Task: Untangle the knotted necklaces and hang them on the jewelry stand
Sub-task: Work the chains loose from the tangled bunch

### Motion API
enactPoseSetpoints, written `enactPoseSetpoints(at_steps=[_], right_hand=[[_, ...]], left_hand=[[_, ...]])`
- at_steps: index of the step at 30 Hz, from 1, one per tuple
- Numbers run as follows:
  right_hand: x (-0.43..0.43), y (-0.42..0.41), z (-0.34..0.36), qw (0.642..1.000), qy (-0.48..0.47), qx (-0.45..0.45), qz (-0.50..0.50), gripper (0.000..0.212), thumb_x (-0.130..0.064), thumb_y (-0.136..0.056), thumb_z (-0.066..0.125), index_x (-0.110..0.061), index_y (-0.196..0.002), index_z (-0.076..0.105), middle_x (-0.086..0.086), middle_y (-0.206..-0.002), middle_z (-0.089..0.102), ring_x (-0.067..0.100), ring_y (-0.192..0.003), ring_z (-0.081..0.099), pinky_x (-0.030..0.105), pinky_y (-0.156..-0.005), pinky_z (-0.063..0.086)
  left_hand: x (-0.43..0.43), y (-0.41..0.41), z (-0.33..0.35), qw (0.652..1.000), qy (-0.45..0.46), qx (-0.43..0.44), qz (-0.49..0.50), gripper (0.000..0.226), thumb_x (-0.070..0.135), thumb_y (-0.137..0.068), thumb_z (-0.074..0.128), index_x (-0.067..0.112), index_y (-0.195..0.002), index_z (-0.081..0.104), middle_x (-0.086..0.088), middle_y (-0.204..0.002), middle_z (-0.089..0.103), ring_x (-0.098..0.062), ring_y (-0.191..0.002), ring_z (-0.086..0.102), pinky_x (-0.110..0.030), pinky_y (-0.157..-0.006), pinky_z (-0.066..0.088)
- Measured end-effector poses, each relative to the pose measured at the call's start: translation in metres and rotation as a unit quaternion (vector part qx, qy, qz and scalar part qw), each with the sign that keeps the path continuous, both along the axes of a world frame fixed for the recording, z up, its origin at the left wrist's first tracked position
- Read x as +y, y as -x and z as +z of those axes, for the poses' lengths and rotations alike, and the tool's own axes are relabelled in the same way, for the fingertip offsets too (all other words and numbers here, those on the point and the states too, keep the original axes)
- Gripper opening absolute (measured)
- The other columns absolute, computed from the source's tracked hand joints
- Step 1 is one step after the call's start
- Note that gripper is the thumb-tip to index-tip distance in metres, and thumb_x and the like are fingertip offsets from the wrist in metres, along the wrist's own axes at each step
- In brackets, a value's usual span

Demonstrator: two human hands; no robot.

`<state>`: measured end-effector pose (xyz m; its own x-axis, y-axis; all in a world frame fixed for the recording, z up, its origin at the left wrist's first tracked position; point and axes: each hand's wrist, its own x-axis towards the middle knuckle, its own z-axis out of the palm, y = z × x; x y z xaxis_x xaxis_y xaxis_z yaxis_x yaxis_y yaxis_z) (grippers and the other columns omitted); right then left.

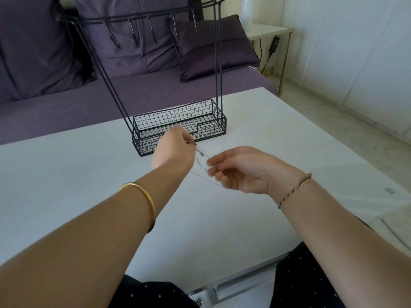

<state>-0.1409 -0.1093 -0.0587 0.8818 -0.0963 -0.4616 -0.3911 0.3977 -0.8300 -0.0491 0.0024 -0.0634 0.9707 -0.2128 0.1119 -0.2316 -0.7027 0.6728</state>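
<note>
Both forearms reach forward from the lap over the white table (66, 174). It has a wide bare surface to the left and in front, and its right edge runs well apart from the right hand (240, 172). Behind the hands stands the jewelry stand (213, 121). Its wire basket is just beyond the left hand (173, 150), and its hooks (133, 36) are high above; I see no chain on them. The left hand pinches the necklaces (201, 162) at their upper end and the right hand pinches them lower, with thumb and fingertips. The thin chains hang stretched between the hands, above the table. I think that pulling the hands apart too strongly may tighten the knot or break a link. A loose end could also catch in the basket mesh, which is so near.
</note>
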Motion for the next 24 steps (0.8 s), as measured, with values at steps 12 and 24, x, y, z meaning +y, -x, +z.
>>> enactPoseSetpoints(at_steps=[12, 24], right_hand=[[0.03, -0.012, -0.038, 0.995, -0.066, 0.069, -0.031, 0.022, 0.016, -0.089, 0.048, -0.001, -0.076, 0.049, 0.016, -0.076, 0.051, 0.023, -0.065, 0.053, 0.04, -0.066, 0.054], [0.012, -0.028, -0.047, 0.988, 0.134, 0.025, -0.072, 0.035, -0.002, -0.09, 0.057, -0.01, -0.124, 0.052, 0.008, -0.109, 0.054, 0.017, -0.068, 0.054, 0.027, -0.056, 0.052]], left_hand=[[-0.002, 0.005, 0.009, 0.956, 0.227, 0.164, -0.085, 0.029, 0.037, -0.094, 0.058, 0.013, -0.079, 0.064, 0.0, -0.089, 0.072, -0.002, -0.037, 0.044, -0.036, -0.075, 0.059], [0.003, 0.016, 0.025, 0.897, 0.296, 0.29, -0.153, 0.041, 0.049, -0.095, 0.049, 0.01, -0.095, 0.063, -0.005, -0.098, 0.074, -0.007, -0.039, 0.024, -0.016, -0.042, 0.032]])
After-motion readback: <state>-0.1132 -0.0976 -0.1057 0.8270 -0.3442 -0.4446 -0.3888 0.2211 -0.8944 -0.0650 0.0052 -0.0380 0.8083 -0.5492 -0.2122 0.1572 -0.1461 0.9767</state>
